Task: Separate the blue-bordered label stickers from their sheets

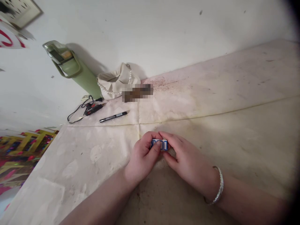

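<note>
A small white block with blue outlined markings (165, 144), perhaps a little box or an eraser, is held between both hands above the table. My left hand (145, 153) is closed around its left part, with the thumb pressed on the printed face. At the block's right end, my right hand (185, 157) pinches with thumb and fingers, and a silver bangle (220, 187) circles that wrist. The block's underside and left end are hidden by the fingers.
Across the cloth-covered table (93, 156), a black pen (113, 117) lies beyond the hands. Behind it are a corded black-and-red tool (92, 109), a green bottle (82, 75), a cream pouch with pearls (112, 81) and a blurred-out item (137, 93). A wall (164, 37) bounds the back.
</note>
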A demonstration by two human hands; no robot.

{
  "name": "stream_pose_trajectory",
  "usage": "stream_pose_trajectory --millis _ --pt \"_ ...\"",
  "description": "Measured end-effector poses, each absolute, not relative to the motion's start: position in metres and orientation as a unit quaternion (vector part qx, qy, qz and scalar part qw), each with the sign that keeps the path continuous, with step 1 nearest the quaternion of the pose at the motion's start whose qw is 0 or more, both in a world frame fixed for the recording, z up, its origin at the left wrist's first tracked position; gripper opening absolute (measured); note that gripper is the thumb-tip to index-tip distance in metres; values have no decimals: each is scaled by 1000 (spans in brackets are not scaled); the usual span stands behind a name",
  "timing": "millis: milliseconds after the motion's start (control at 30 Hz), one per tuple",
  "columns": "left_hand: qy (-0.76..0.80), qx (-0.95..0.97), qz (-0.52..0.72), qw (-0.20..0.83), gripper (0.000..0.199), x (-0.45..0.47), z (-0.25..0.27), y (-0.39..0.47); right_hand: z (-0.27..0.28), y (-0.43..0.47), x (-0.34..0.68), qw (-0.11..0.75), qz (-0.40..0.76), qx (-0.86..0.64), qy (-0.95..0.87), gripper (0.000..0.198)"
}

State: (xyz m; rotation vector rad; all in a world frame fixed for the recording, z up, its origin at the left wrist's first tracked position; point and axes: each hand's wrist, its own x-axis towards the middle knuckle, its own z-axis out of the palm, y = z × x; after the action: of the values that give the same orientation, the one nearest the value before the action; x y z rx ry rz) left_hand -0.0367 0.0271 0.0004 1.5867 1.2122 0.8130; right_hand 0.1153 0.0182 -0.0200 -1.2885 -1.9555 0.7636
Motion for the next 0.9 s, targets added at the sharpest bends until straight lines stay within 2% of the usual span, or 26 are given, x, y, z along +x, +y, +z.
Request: stream_pose_trajectory --millis 900 --pt "503 676 312 440 10 -38 -1 28 -15 18 115 337 306 -498 -738 37"
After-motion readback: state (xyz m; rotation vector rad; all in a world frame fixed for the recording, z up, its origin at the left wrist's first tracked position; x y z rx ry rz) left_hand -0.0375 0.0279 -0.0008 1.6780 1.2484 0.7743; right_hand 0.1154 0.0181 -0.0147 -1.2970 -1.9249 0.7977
